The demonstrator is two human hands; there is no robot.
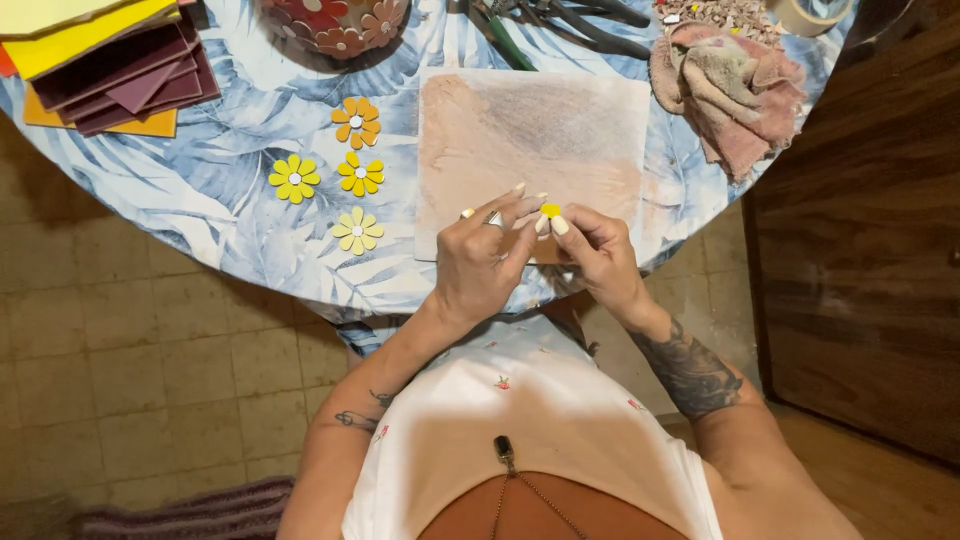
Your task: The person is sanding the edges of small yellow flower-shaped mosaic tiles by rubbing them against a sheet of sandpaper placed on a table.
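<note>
I hold a small yellow centre piece with pale petals beside it, pinched between both sets of fingers just above the near edge of the square work tile, which lies flat on the leaf-patterned tabletop. My left hand closes thumb and forefinger against the piece from one side; my right hand clamps it from the other, so both grips are shut on the same small flower. To my judgement, the step goes best with light, even pressure, the petals kept flush round the centre, and the work kept low over the tile so a dropped part lands there. Four finished flowers lie to the left on the tabletop: one orange and three yellow. Stacked coloured sheets, pliers and a crumpled pink rag lie along the far side, well apart from my hands.
</note>
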